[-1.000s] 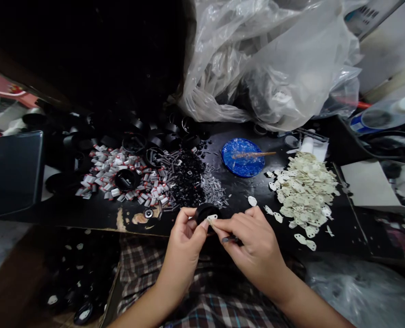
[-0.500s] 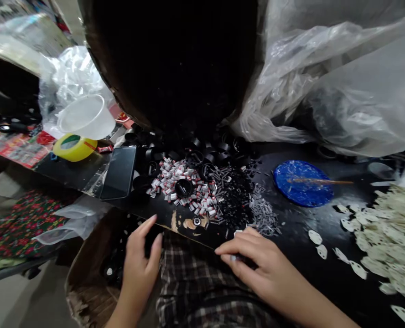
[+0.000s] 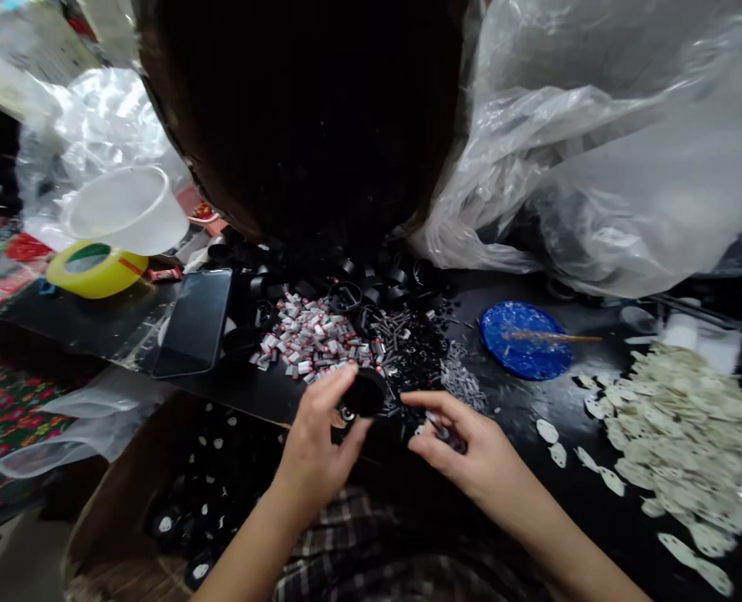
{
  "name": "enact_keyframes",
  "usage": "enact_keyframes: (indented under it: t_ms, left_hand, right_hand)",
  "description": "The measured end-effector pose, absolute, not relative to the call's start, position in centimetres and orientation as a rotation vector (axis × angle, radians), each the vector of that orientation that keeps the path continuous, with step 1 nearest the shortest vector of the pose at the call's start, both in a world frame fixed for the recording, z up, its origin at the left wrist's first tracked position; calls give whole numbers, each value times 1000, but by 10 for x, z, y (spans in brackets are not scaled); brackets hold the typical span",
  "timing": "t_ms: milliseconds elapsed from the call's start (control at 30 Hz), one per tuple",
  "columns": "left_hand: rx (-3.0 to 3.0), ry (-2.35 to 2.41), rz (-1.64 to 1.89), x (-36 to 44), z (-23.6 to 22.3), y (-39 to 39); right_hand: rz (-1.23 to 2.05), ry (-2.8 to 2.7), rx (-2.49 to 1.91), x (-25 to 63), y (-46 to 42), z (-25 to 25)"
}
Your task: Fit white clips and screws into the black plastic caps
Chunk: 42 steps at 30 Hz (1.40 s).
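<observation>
My left hand (image 3: 317, 439) is closed round a round black plastic cap (image 3: 363, 391), lifted just over the front edge of the black table (image 3: 521, 410). My right hand (image 3: 465, 443) hovers beside it with fingers curled, pinching a small dark tool (image 3: 441, 428) that I cannot name. Right behind the hands lie a pile of small red-and-white parts (image 3: 312, 339), a heap of tiny black pieces and springs (image 3: 414, 347), and small grey metal bits (image 3: 462, 383).
Several cream flat pieces (image 3: 678, 418) are heaped at the right. A blue dish (image 3: 521, 347) holds a stick. A phone (image 3: 194, 322), yellow tape roll (image 3: 92, 267), white tub (image 3: 126, 209), clear plastic bags (image 3: 602, 167) and a box of finished caps (image 3: 183, 518) surround the spot.
My left hand came up from the box at the lower left and now grips a black cap over the table edge. The right hand lifted off the table.
</observation>
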<state>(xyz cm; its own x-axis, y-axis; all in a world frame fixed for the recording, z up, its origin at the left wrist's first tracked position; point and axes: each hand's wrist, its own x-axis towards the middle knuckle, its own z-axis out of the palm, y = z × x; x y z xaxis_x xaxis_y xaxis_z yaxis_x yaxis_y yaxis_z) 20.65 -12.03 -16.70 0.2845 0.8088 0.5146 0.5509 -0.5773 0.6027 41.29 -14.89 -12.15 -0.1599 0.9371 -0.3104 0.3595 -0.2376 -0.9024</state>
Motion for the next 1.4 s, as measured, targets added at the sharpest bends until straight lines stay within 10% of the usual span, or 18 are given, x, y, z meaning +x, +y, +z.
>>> enact_keyframes:
  t_ms: [400, 567, 867, 1400]
  left_hand:
    - [726, 1049, 911, 261, -163, -154]
    - [562, 1161, 893, 258, -168, -158]
    - [484, 1052, 707, 291, -153, -154]
    - [526, 1045, 864, 309, -157, -144]
  right_hand:
    - [1316, -1280, -1536, 408, -162, -122]
    - [1398, -1489, -1603, 431, -182, -121]
    - [459, -1945, -2247, 494, -177, -136]
    - [374, -1976, -2294, 495, -163, -134]
